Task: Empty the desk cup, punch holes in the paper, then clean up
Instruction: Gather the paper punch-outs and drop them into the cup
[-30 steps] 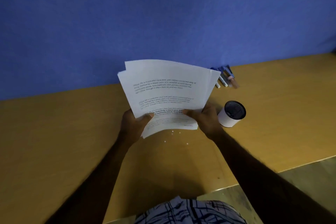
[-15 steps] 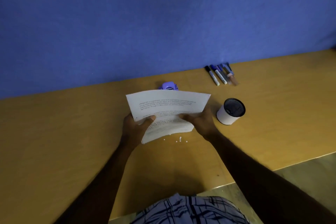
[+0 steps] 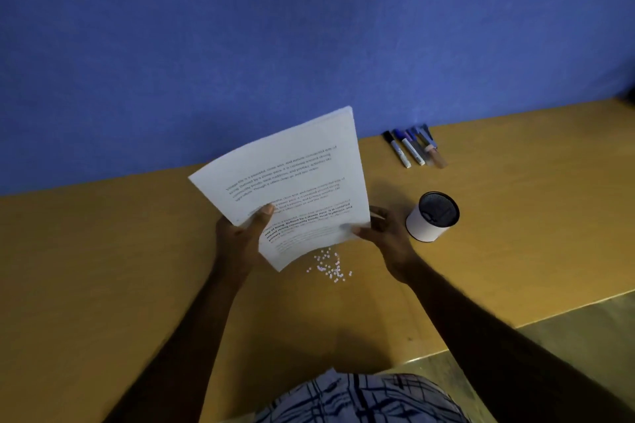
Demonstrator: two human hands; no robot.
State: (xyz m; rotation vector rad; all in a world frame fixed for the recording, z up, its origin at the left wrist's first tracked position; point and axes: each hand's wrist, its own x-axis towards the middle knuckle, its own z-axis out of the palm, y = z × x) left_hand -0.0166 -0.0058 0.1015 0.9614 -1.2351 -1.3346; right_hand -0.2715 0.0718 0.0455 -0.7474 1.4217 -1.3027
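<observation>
A stack of printed white paper (image 3: 292, 178) is held upright and tilted above the wooden desk (image 3: 103, 268). My left hand (image 3: 240, 237) grips its lower left edge. At the stack's lower right corner, my right hand (image 3: 385, 233) pinches the sheets. Under the paper, a small pile of white punch dots (image 3: 328, 266) lies on the desk. The desk cup (image 3: 432, 216), white with a black mesh inside, stands just right of my right hand. The paper hides the hole punch.
Several markers and pens (image 3: 414, 149) lie side by side by the blue wall (image 3: 309, 27) at the back right. The desk's front edge (image 3: 481, 336) runs diagonally at lower right, with floor beyond it.
The paper was tipped down towards the desk half a second ago, showing a purple punch behind it. It now stands raised again, rotated, and more punch dots show beneath.
</observation>
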